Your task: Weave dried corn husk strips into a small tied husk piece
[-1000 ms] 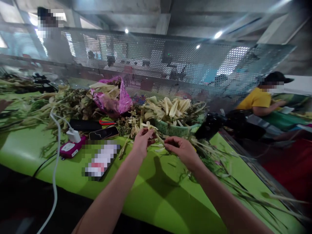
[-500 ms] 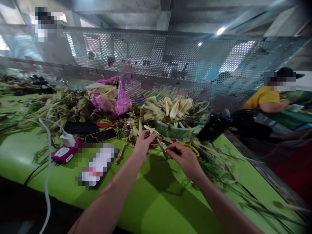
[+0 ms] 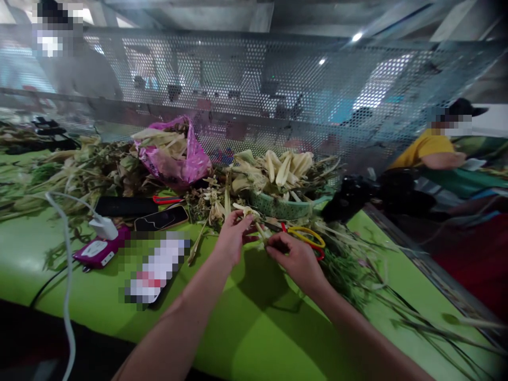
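Note:
My left hand [image 3: 233, 236] is closed around the top of a pale dried-husk stalk [image 3: 260, 228], with cream-coloured husk bunched at its upper end. The stalk slants down to the right. At its lower end my right hand [image 3: 294, 260] pinches with thumb and forefinger; the fingertips partly hide what they grip. Just behind the right hand lie scissors [image 3: 305, 234] with yellow and red handles. A green basket [image 3: 278, 207] heaped with dried corn husks [image 3: 286, 168] stands beyond both hands.
Left of my arms lie a phone [image 3: 161, 218], a red-edged black tool [image 3: 169, 200], a blurred-out pale item [image 3: 159, 270] and a purple power strip [image 3: 101, 251] with a white cable. A pink bag [image 3: 194, 161] of husks stands behind. Green sprigs [image 3: 347, 275] lie right; a person in yellow [image 3: 424, 148] sits beyond.
My right hand has shifted slightly left and up along the stalk, closer to my left hand. More of the scissors' handles now shows. The view has tilted slightly down.

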Tool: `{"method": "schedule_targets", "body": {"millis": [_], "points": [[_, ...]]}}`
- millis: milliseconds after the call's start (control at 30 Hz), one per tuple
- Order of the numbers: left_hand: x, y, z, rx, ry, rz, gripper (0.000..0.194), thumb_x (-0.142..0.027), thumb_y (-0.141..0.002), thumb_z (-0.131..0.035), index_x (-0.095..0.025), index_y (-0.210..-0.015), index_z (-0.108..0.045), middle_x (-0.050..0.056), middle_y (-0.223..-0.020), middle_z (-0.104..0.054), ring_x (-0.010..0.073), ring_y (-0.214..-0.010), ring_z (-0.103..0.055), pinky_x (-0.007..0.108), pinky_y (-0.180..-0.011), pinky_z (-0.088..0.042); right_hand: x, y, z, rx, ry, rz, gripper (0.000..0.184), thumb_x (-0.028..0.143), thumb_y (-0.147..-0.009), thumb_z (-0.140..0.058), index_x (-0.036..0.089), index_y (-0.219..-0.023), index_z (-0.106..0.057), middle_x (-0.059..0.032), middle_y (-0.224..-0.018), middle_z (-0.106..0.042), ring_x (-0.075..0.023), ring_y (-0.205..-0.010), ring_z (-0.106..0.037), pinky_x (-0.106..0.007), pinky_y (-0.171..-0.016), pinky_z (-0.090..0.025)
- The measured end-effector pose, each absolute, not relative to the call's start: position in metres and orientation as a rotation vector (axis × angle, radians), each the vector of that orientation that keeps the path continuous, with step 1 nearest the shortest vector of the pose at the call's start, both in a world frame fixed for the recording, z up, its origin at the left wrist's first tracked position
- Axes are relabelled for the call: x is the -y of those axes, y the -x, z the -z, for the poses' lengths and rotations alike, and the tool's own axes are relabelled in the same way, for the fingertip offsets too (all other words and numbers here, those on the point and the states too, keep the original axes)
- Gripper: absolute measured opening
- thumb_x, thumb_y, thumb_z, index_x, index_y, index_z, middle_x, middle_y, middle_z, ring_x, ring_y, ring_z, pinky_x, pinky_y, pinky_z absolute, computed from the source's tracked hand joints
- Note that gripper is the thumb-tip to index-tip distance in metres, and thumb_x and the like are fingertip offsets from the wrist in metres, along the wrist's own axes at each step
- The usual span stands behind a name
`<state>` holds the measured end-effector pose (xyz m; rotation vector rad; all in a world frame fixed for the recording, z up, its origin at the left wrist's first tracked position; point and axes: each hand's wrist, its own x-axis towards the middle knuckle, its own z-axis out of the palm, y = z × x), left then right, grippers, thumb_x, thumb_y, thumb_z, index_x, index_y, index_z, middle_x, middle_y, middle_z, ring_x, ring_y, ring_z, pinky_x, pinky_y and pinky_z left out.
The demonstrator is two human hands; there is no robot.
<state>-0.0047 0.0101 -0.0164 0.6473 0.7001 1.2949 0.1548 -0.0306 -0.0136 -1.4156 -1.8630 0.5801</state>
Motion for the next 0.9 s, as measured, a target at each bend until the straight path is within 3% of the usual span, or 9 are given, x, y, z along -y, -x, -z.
{"method": "schedule_targets", "body": {"millis": [367,900], "points": [[-0.011,0.008,0.012,-0.853,-0.961,-1.337,0.022,-0.032,-0.075,-0.064,-0.021,-0.09,-0.053,-0.003,-0.07,-0.056,0.0091,-0.057,-0.054,0.022,-0.054,-0.046,0.032,-0.154,0.006,1.66,1.333,-0.895,0.01,0.029,-0.075,-0.062,0.02,-0.076,-0.06,0.002,-0.068,-0.056,-0.0144,-0.064,-0.049,-0.026,-0.061,-0.039],[-0.014,0.008,0.009,-0.802,-0.949,-1.237,0.031,-0.035,-0.068,-0.069,-0.019,-0.083,-0.048,-0.007,-0.06,-0.05,0.0068,-0.042,-0.05,0.021,-0.045,-0.043,0.028,-0.163,0.001,1.537,1.365,-0.745,0.019,0.037,-0.077,-0.062,0.019,-0.076,-0.059,0.0014,-0.066,-0.051,-0.0134,-0.061,-0.044,-0.026,-0.057,-0.034]]}}
